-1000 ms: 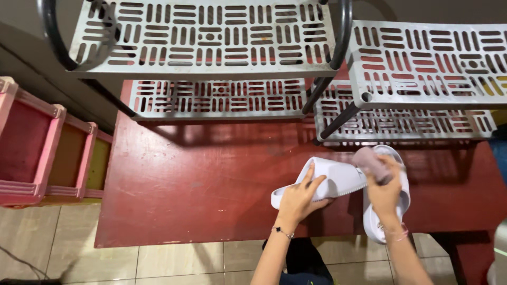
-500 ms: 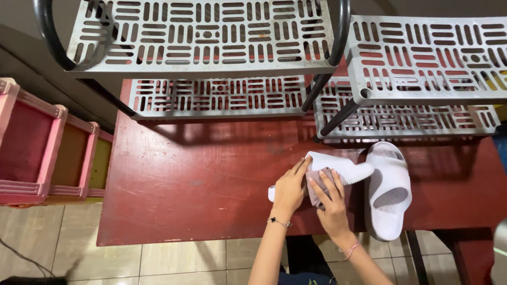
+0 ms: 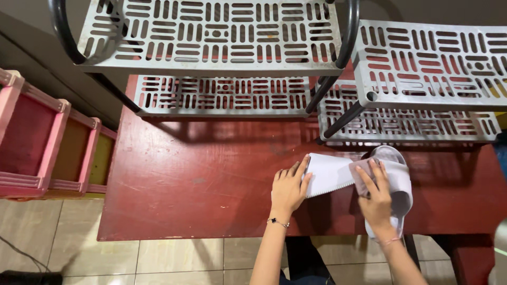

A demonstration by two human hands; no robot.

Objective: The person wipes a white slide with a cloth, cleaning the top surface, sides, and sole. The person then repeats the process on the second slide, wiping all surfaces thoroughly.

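Red table (image 3: pixel 200 190) under grey racks (image 3: pixel 211 31): left hand (image 3: pixel 288 187) pins one white slipper (image 3: pixel 330 173), fingers spread flat. Right hand (image 3: pixel 376 198) presses a small cloth (image 3: pixel 360 177), fingers together, on the other slipper (image 3: pixel 398 182). Both look light, bendy; best held by the sole edge.

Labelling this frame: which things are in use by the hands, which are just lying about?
In use: left hand flat on the white slipper; right hand with a pinkish cloth on the other slipper; both on the red table.

Lying about: grey slotted racks; pink crate; tiled floor.
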